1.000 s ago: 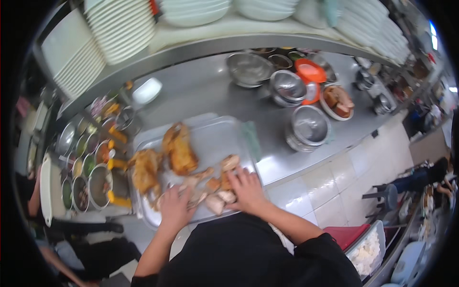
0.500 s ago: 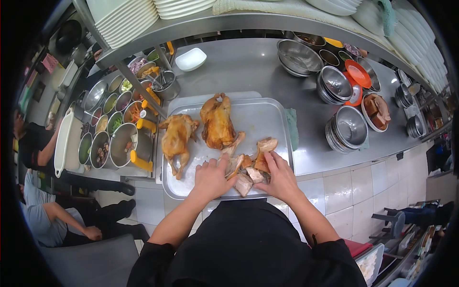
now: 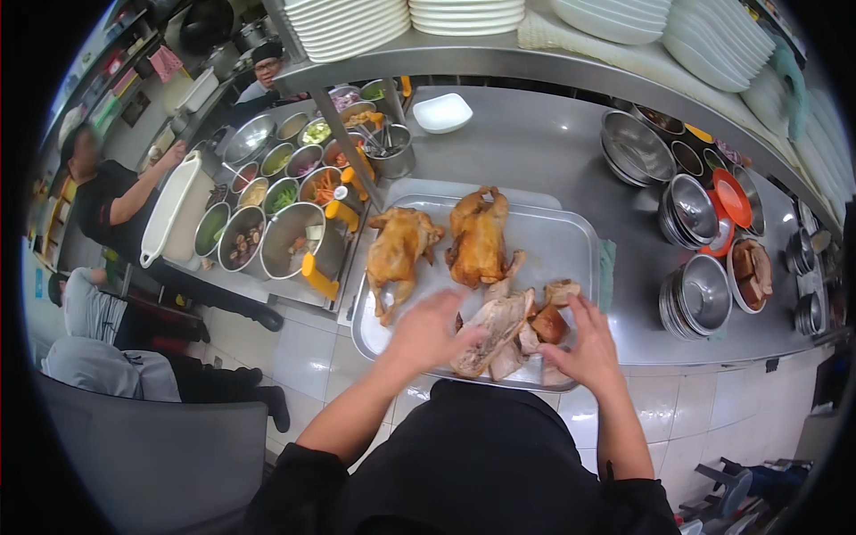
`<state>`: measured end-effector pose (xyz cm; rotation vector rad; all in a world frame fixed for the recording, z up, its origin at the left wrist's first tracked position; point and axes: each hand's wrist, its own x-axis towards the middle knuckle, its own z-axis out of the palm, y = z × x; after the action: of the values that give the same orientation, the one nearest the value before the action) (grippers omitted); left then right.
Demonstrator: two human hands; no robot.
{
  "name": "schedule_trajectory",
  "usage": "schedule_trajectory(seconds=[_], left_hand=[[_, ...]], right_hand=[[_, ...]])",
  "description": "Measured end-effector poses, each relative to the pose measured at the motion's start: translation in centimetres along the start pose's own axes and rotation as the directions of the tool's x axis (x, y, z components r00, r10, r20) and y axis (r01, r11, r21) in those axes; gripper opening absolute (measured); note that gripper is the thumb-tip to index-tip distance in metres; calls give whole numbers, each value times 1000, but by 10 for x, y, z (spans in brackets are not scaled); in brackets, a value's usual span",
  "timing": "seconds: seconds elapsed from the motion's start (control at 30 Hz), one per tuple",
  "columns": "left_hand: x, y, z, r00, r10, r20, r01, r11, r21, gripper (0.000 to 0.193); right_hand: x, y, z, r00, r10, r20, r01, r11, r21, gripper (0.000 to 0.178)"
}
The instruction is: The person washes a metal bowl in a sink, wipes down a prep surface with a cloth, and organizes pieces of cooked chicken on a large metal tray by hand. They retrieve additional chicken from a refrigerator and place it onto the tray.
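On the metal tray point(image 3: 572, 234) lie two whole cooked chickens, one on the left point(image 3: 401, 259) and one beside it point(image 3: 478, 236). Cut pieces of cooked meat point(image 3: 546, 332) are heaped at the tray's near right, some with browned skin. The largest piece point(image 3: 492, 335) shows a pale, rough face. My left hand point(image 3: 430, 330), slightly blurred, hovers at this piece's left side, fingers spread and holding nothing. At the right edge of the heap my right hand point(image 3: 588, 348) is open, with thumb and fingers apart near the smaller pieces.
Metal tubs of cut vegetables point(image 3: 283, 194) stand to the left, with yellow handles point(image 3: 319, 276) jutting out. A small white dish point(image 3: 442, 113) sits behind the tray. Stacked steel bowls point(image 3: 697, 299) are at right. Overhead runs a shelf of white plates point(image 3: 346, 27). Co-workers point(image 3: 116, 192) are at left.
The view has swung left, shifting everything rightward. My hands have come off the meat and spread apart. The large piece now shows its pale, rough face between them.
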<state>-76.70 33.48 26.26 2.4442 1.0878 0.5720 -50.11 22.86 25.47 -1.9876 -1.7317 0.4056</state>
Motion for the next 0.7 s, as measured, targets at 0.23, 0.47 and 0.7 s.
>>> schedule_trajectory(seconds=[0.23, 0.47, 0.7], left_hand=[[21, -85, -46, 863, -480, -160, 505, 839, 205, 74], [37, -89, -39, 830, -551, -91, 557, 803, 214, 80], [31, -105, -45, 832, -550, -71, 551, 807, 210, 79]], right_hand=[[82, -34, 6, 980, -193, 45, 190, 979, 67, 77], [190, -54, 63, 973, -21, 231, -17, 987, 161, 95], [186, -87, 74, 859, 3, 512, -25, 999, 35, 103]])
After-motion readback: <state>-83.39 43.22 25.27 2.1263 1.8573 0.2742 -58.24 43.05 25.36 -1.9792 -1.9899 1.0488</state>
